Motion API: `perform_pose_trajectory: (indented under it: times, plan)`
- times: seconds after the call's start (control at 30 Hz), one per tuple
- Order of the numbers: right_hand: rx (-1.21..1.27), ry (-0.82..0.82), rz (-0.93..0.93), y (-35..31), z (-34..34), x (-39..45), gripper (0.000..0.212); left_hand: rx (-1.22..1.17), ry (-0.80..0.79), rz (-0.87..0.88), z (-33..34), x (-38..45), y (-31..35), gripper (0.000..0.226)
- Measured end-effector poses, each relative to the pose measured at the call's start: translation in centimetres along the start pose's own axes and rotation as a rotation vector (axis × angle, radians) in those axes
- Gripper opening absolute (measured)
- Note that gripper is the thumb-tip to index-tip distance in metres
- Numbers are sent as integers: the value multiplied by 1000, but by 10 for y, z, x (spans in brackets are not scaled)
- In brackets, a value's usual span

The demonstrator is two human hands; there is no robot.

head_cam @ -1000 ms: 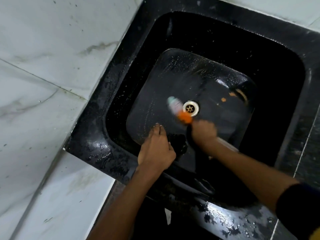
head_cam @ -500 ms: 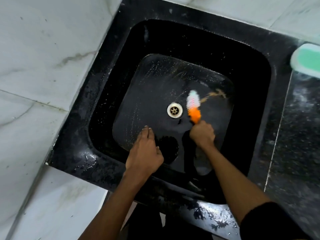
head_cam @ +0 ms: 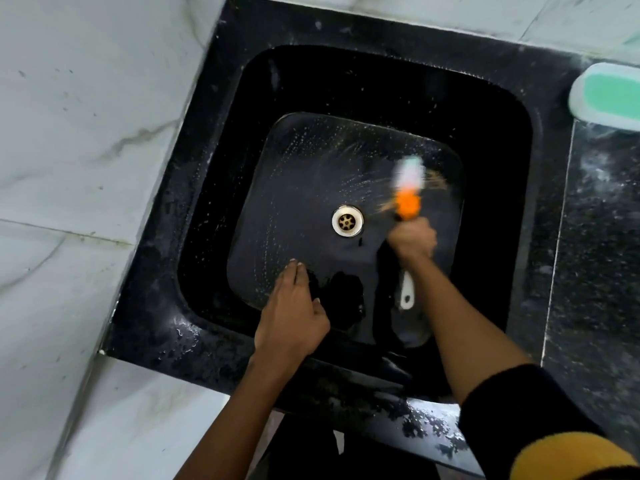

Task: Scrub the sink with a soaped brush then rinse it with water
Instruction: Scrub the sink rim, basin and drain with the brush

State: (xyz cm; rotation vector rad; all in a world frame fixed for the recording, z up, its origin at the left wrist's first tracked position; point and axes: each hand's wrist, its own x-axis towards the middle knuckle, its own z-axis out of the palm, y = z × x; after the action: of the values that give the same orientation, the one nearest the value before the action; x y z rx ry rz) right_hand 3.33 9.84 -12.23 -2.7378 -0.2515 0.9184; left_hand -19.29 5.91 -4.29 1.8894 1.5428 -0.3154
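Head view. Square black stone sink (head_cam: 221,216) with round metal drain (head_cam: 347,221) at centre, its floor flecked with soap droplets. Right hand (head_cam: 412,239), fingers clamped round the handle of the motion-blurred orange-and-white scrub brush (head_cam: 408,188), bristles on the sink floor right of the drain. Left hand (head_cam: 292,315), fingers straight and together, rests against the sink's near inner wall. Green-and-white soap holder (head_cam: 609,97) on the black desk (head_cam: 599,244) at right.

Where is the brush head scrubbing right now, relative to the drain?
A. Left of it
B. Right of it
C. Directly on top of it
B: the blurred orange-and-white scrub brush in the right hand sits right of the round metal drain on the black sink floor.
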Motion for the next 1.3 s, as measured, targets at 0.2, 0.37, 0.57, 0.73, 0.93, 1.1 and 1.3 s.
perform_pose_trajectory:
  times: [0.2, 0.37, 0.57, 0.73, 0.93, 1.1, 1.3]
  plan:
    - [0, -162, -87, -11, 25, -1, 36, -4, 6, 24, 2, 2, 2, 71]
    - [67, -180, -19, 4, 24, -5, 36, -15, -7, 2, 0, 3, -1, 71]
    - [109, -259, -45, 16, 35, -29, 33, -10, -10, 5, 3, 4, 1, 72]
    - [229, -88, 63, 1, 8, -7, 37, -26, -17, -7, 2, 4, -2, 72]
    - [175, 229, 38, 1, -20, -9, 32, -27, -5, 1, 4, 5, -1, 72]
    - [262, 417, 58, 10, -26, -2, 28, -27, -6, 11, 4, 8, -2, 73]
    - [36, 280, -209, 16, -12, -9, 27, -35, -22, 8, 4, 7, -2, 73]
